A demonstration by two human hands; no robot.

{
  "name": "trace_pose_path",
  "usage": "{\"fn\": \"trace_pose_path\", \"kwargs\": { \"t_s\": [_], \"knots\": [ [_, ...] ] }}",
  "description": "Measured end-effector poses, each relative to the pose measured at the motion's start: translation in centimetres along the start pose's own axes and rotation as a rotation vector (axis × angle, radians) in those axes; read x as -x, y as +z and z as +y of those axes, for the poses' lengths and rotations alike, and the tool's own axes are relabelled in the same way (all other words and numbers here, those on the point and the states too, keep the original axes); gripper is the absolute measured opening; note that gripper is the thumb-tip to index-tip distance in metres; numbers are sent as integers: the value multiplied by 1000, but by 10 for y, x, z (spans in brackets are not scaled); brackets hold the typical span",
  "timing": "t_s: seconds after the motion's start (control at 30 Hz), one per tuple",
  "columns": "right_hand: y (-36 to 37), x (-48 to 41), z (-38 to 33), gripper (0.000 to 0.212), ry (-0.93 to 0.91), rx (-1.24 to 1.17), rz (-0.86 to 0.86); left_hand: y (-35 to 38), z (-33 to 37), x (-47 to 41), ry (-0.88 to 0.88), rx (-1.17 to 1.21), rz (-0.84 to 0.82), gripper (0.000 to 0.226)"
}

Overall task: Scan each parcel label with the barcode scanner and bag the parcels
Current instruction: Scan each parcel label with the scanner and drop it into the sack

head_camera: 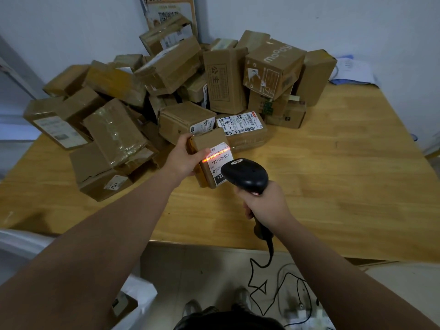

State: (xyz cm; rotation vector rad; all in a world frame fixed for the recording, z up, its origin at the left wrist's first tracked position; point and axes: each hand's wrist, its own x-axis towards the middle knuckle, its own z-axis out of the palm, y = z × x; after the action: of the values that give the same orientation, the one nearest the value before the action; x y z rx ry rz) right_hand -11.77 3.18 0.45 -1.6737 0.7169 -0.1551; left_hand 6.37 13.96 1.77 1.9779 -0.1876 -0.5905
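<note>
My left hand [184, 158] grips a small brown cardboard parcel [207, 144] above the wooden table [333, 186], its white label [220, 160] facing up. An orange scan line glows across the barcode at the label's top. My right hand [264, 206] grips the handle of a black barcode scanner [246, 175], whose head points at the label from just below it and covers the label's lower right corner. A white bag [140, 291] with a parcel inside shows at the lower left, below the table edge.
A heap of several brown parcels [166, 75] fills the table's back and left. A labelled parcel [242, 129] lies just behind the held one. The scanner's black cable [259, 284] runs down to the floor. Papers [352, 70] lie at the back right corner.
</note>
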Motion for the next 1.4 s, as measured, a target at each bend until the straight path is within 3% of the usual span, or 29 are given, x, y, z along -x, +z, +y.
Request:
{"fn": "trace_pose_path", "kwargs": {
  "t_s": [0.43,0.67,0.97,1.4],
  "knots": [
    [-6,-4,-6,17,25,31,-8,2,-7,-10,99,-102,15,69],
    [-17,-18,-31,16,-18,170,9,-3,-11,-14,179,-213,25,69],
    [1,2,20,17,-62,-59,69,-5,4,-16,44,32,-41,62],
    [6,-5,27,13,-133,-119,114,-4,10,-16,43,7,-28,68]
  ]
}}
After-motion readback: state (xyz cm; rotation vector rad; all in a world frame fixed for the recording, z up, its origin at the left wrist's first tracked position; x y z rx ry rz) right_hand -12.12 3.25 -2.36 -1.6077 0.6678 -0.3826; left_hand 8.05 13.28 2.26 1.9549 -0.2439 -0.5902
